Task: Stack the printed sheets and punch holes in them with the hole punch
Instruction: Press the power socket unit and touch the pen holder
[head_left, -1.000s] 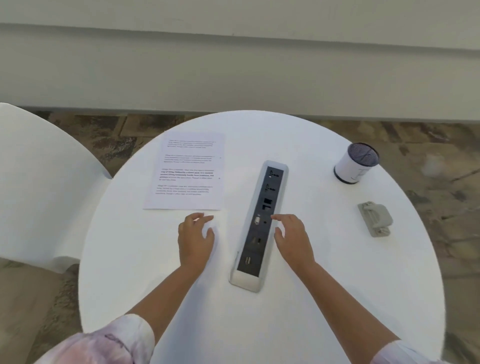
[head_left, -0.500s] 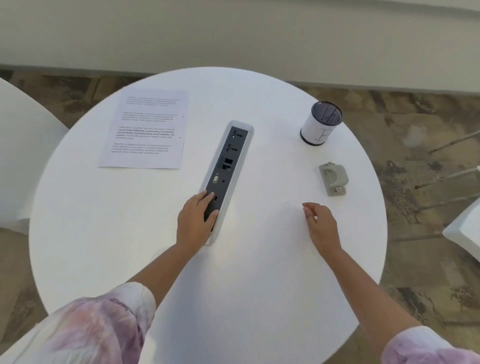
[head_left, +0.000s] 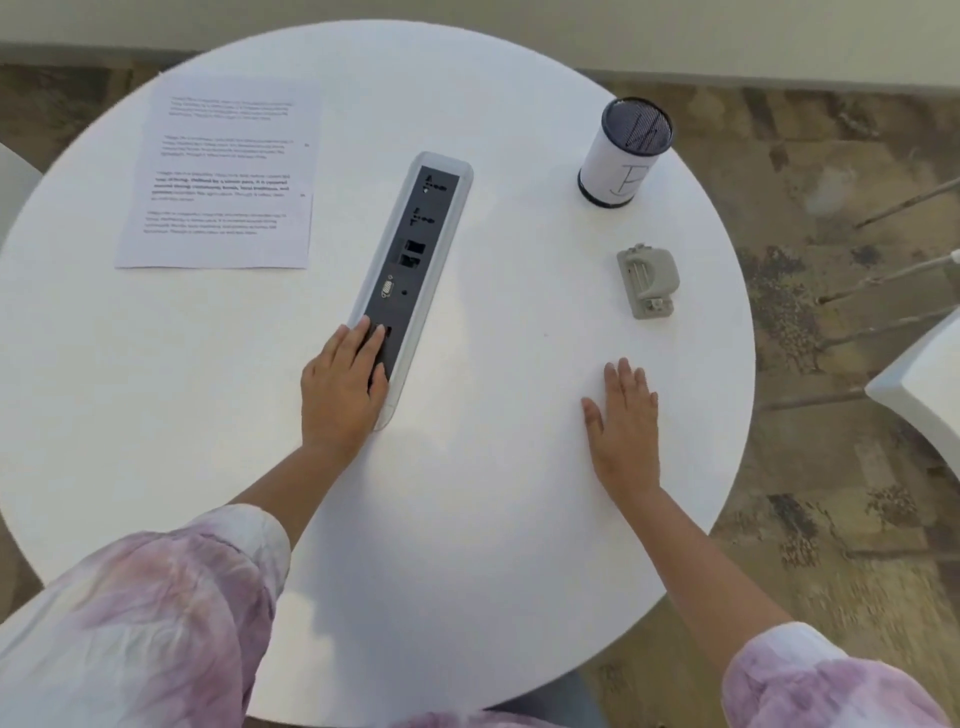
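Note:
A printed sheet (head_left: 218, 176) lies flat at the far left of the round white table (head_left: 467, 519). The small grey hole punch (head_left: 647, 279) sits at the right side of the table. My left hand (head_left: 343, 384) rests with straight fingers on the near end of the socket strip (head_left: 410, 260) set into the table's middle. My right hand (head_left: 626, 415) lies flat on the tabletop, fingers spread, a little nearer to me than the hole punch and apart from it. Neither hand holds anything.
A white cylindrical cup with a dark mesh rim (head_left: 626, 153) stands at the far right of the table. White chairs stand at the left edge (head_left: 13, 176) and at the right (head_left: 919, 379). Patterned floor surrounds the table.
My view has swung right and tilted down. My right hand moved from beside the socket strip out to the right, toward the hole punch, and flattened. My left hand shifted onto the strip's near end.

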